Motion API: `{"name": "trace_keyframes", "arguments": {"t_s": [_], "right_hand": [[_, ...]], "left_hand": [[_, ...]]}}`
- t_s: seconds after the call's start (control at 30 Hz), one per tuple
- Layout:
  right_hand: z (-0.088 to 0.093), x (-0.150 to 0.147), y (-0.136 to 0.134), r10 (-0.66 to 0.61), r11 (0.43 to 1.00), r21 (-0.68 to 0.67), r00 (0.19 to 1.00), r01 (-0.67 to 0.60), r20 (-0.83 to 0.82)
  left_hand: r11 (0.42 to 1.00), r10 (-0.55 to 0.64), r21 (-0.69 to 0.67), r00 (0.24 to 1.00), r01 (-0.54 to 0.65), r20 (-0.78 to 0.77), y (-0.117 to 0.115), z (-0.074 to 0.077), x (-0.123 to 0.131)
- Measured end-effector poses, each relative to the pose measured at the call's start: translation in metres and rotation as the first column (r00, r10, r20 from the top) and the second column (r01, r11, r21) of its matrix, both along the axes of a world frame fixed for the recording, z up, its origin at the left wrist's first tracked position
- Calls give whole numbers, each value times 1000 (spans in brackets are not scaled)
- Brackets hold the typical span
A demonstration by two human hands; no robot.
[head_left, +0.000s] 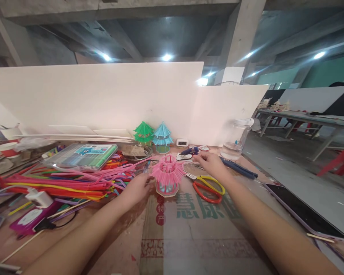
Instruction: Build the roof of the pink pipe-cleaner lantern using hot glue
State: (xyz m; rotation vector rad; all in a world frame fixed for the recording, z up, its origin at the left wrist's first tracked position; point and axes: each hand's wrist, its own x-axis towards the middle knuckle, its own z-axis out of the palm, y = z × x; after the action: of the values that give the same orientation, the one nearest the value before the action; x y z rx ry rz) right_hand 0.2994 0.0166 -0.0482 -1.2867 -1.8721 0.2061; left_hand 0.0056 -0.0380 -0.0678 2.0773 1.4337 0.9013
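A small pink pagoda-like model (167, 172) stands upright on the table, with a fringed pink roof and an eight-sided base. My left hand (138, 188) is just left of it, fingers loosely curved and slightly apart, near the roof's edge; contact is unclear. Behind and to the right, my right hand (210, 163) pinches the rear of a dark blue glue gun (189, 151), its nozzle pointing left over a white pad. Scissors (208, 189) with red and yellow handles lie between the model and my right forearm.
Behind stand a green model (143, 133) and a blue model (162, 138). Pipe cleaners (74, 181) and a marker case (84, 156) fill the left, near a purple power adapter (36, 219). Rightward are pliers (239, 168), a water jar (235, 141) and a phone (305, 210).
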Motion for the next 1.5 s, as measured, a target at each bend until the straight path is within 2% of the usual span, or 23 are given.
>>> {"name": "trace_keyframes", "arguments": {"t_s": [0.2, 0.37, 0.5, 0.7, 0.8, 0.9, 1.0, 1.07, 1.17, 1.23, 1.37, 1.5], "right_hand": [[-13, 22, 16, -103, 981, -156, 992, 113, 72], [-21, 15, 21, -20, 977, -206, 981, 61, 193], [-18, -4, 31, 95, 977, -210, 939, -24, 331], [-19, -25, 49, 246, 963, -226, 821, -146, 515], [-23, -27, 52, 259, 958, -259, 769, -126, 585], [-22, -25, 48, 210, 964, -260, 739, -49, 640], [-11, -15, 39, 103, 977, -207, 736, 52, 669], [3, -4, 32, -5, 979, -150, 751, 138, 660], [32, 13, 18, -162, 967, -65, 792, 246, 588], [51, 17, 4, -214, 964, -32, 835, 266, 507], [76, -1, -26, -147, 988, 6, 921, 155, 360], [85, -31, -46, 39, 992, 111, 979, -62, 201]], "left_hand": [[995, 86, 83, 946, -63, -312, -6, 30, -11], [984, 154, 150, 903, -101, -401, -7, 44, -15], [979, 177, 170, 885, -113, -431, -2, 44, -20], [973, 196, 197, 878, -119, -436, 2, 40, -25], [968, 210, 217, 884, -127, -417, 3, 38, -25], [963, 219, 235, 895, -133, -389, 3, 37, -24], [954, 239, 257, 905, -153, -351, 0, 40, -24], [944, 267, 278, 909, -180, -320, -3, 46, -25], [919, 317, 321, 911, -227, -263, -8, 60, -27], [907, 319, 359, 917, -221, -240, -12, 75, -25], [887, 217, 455, 941, -78, -260, -15, 110, -6], [851, 157, 525, 935, 35, -317, -14, 137, 19]]}}
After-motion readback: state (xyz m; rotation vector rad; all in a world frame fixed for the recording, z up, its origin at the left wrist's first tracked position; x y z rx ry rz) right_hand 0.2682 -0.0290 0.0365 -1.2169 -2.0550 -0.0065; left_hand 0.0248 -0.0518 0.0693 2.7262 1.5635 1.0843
